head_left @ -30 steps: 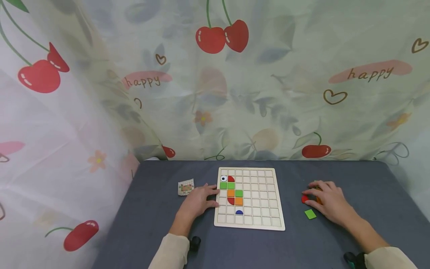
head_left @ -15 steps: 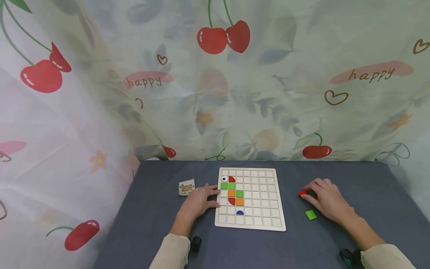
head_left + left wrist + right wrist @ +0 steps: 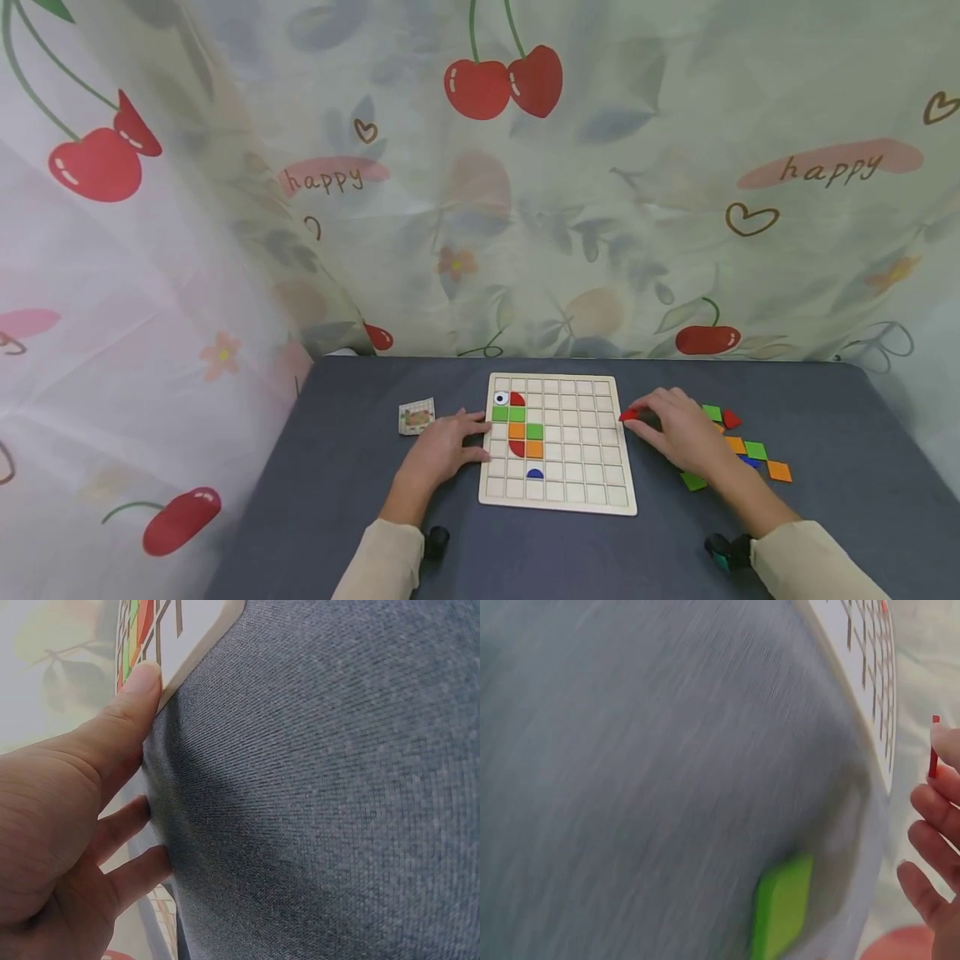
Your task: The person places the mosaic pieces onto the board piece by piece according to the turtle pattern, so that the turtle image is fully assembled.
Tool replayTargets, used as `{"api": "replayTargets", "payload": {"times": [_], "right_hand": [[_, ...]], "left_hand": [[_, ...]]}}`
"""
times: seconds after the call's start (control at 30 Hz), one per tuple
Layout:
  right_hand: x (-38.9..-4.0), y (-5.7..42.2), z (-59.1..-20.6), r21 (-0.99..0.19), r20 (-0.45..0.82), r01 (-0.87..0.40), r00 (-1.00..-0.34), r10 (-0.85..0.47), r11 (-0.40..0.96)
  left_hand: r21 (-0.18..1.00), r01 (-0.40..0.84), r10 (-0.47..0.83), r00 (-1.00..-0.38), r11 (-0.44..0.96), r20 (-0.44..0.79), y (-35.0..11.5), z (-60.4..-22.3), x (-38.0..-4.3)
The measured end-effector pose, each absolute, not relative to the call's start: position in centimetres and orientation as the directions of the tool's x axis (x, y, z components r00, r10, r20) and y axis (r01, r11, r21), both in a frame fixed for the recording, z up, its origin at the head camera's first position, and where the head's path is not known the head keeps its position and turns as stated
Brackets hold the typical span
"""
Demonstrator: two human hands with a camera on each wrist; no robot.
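Note:
A pale grid board (image 3: 581, 433) lies on the cloth, with a short figure of coloured tiles in its left columns. My left hand (image 3: 446, 448) rests at the board's left edge; in the left wrist view its thumb (image 3: 124, 712) touches the rim and the other fingers are spread. Off the board's right edge, my right hand (image 3: 678, 429) pinches a small red tile (image 3: 628, 414) between thumb and fingertips. The right wrist view shows this red tile (image 3: 934, 746) edge-on, so its full shape is hidden. Its other fingers are loosely bent and hold nothing.
Several loose green, orange, red and blue tiles (image 3: 780, 472) lie right of the board, partly behind the right forearm. A green tile (image 3: 784, 907) is nearest the right wrist camera. A small patterned card (image 3: 416, 416) lies left of the board. A printed curtain (image 3: 600, 208) hangs behind the table.
My right hand has picked up the red tile from the loose tiles and moved left with it towards the board, uncovering the other tiles. The left hand has stayed at the board's edge.

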State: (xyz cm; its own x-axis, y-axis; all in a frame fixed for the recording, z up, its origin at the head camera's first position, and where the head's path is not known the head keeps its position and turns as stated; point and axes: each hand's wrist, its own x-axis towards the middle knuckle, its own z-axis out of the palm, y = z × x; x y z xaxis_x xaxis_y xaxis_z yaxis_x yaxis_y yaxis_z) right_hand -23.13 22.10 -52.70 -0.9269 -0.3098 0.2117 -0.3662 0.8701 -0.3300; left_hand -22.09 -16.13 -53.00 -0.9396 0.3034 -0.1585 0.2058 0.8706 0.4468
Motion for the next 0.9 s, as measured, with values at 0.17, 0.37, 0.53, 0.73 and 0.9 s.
{"api": "replayTargets", "payload": {"times": [0.17, 0.37, 0.53, 0.73, 0.9], "right_hand": [[-23.7, 19.2, -52.5, -0.346, 0.21, -0.388, -0.919, -0.333, 0.854], [-24.9, 16.2, -52.5, -0.39, 0.187, -0.394, -0.919, -0.348, 0.832], [-26.1, 14.2, -52.9, -0.404, 0.163, -0.398, -0.917, -0.363, 0.824], [-26.9, 12.4, -53.3, -0.456, 0.101, -0.353, -0.933, -0.347, 0.817], [-27.3, 11.2, -53.4, -0.476, 0.045, -0.333, -0.933, -0.356, 0.814]], "left_hand": [[0.439, 0.2, 0.299, -0.939, 0.876, -0.167, -16.1, -53.0, -22.1], [0.444, 0.186, 0.289, -0.941, 0.877, -0.176, -16.1, -53.1, -22.2], [0.449, 0.177, 0.282, -0.943, 0.876, -0.178, -16.1, -53.1, -22.2], [0.447, 0.186, 0.289, -0.941, 0.875, -0.175, -16.1, -53.2, -22.2], [0.443, 0.178, 0.28, -0.944, 0.878, -0.176, -16.1, -53.3, -22.3]]}}
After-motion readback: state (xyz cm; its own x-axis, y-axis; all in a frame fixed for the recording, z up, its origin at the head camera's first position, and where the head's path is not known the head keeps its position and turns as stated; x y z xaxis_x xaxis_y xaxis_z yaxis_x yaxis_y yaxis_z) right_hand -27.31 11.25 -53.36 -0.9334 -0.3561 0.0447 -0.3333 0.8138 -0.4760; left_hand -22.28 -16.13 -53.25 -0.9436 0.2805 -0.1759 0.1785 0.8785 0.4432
